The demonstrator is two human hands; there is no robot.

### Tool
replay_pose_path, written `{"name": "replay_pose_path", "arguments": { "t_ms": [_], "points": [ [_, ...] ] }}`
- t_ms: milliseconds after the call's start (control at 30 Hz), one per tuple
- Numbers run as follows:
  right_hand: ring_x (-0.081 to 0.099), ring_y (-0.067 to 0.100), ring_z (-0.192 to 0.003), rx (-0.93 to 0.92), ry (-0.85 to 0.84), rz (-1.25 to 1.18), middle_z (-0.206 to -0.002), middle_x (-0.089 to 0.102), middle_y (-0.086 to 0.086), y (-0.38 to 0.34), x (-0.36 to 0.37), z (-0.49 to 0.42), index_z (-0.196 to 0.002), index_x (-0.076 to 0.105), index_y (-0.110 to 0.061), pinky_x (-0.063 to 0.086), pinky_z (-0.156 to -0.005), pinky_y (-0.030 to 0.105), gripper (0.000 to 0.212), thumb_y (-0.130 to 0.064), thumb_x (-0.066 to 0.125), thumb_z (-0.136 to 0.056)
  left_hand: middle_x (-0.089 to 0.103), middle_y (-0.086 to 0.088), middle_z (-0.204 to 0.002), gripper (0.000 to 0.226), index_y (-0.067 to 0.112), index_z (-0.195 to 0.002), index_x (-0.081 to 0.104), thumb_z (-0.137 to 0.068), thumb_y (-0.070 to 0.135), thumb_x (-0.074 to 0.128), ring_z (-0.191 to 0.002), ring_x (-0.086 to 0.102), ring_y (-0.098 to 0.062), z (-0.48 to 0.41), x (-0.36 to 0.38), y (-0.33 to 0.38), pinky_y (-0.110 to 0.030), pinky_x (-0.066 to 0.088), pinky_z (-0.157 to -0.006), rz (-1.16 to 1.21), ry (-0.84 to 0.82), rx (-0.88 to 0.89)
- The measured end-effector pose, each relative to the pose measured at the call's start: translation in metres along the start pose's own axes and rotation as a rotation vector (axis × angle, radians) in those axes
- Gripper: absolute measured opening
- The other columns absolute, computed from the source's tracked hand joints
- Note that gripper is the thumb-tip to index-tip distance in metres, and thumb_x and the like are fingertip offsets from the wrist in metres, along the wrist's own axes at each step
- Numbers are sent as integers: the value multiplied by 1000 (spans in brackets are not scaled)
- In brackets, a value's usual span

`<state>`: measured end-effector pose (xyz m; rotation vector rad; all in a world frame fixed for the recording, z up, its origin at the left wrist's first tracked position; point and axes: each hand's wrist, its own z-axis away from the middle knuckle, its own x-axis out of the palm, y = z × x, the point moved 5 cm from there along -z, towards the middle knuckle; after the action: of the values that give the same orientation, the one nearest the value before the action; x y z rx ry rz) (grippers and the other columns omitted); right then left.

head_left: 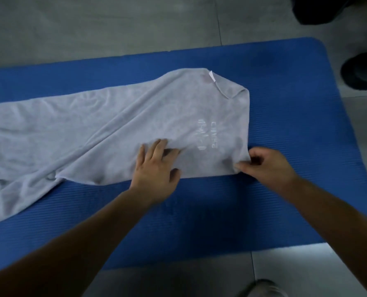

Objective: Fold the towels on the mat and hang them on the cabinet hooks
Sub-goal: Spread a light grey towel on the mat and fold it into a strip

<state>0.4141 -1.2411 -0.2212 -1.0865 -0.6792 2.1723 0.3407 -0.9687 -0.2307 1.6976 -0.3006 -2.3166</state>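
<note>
Head view: the camera looks down over two bare forearms reaching out across a mat laid on the floor
Mat [296,93]: blue and finely ribbed, lying flat; it runs from the left edge of the picture to a rounded far right corner
Towel [118,125]: pale grey and creased, spread lengthwise on the mat, with its left part running out of the picture; its right end is doubled over, so an upper layer lies on the lower one and its loose edge slants from the far right down to the near left
Tag [211,76]: a small white strip at the far edge of the doubled end, by a turned-over corner
Lettering [208,136]: faint white print on the upper layer, near the towel's right edge and between the two hands; too blurred to read
Left hand [156,168]: palm down on the upper layer close to its near edge, fingers straight and spread, thumb out to the right; it presses the cloth flat and grasps nothing
Right hand [266,166]: at the towel's near right corner, fingers curled in, pinching that corner between thumb and fingertips just above the mat
Floor [92,24]: grey tiles with thin joints, beyond the mat and in front of it
Dark shoe [362,71]: on the tiles at the right edge of the picture, just beside the mat's far right corner
Grey shape [261,289]: blurred at the bottom edge, on the tiles in front of the mat; I cannot tell what it is
</note>
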Motion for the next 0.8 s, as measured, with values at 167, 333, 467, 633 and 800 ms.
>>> {"name": "replay_pose_path", "arguments": {
  "t_ms": [167, 333, 467, 633, 800],
  "points": [
    [53, 5, -63, -199, 249, -284, -71, 57, -8, -12, -5, 21, -85, 58, -14, 45, -60, 17, 15, -20, 66, -96, 60, 1, -90, 19, 18, -89, 62, -92, 36, 57, -85, 59, -23, 43, 3, 32, -37, 50, -77, 499, 291, -258],
    [45, 13, -55, -192, 393, -358, -63, 49, 1, -22, -20, 27, -93, 54, -10, 42, -50, 26, 23, -30, 61, -99, 70, -18, -108, 41, 2, -104, 58, -93, 40, 69, -98, 70, -27, 68, 45, 71, -40, 57, -80, 1802, -222, -1059],
    [58, 13, -67, -63, 439, -482, -75, 62, -1, -7, -28, 29, -84, 57, -21, 50, -60, 30, 17, -29, 63, -97, 56, -17, -142, 50, 7, -142, 46, -100, 30, 60, -131, 55, -30, 63, 40, 64, -43, 45, -109, 2215, -14, -921],
    [59, 14, -71, 202, 466, -529, -81, 61, -1, 27, -33, 31, -83, 55, -19, 54, -68, 34, 22, -34, 61, -98, 70, -10, -127, 28, 9, -126, 63, -100, 20, 61, -122, 62, -26, 64, 37, 62, -42, 44, -112, 2283, 19, -883],
    [59, 18, -72, 289, 463, -427, -81, 62, 1, 39, -43, 32, -92, 60, -13, 51, -62, 28, 22, -35, 64, -96, 76, -7, -110, 19, 11, -113, 68, -95, 15, 68, -106, 73, -22, 69, 35, 56, -40, 53, -101, 2369, 116, -876]
  ]
}}
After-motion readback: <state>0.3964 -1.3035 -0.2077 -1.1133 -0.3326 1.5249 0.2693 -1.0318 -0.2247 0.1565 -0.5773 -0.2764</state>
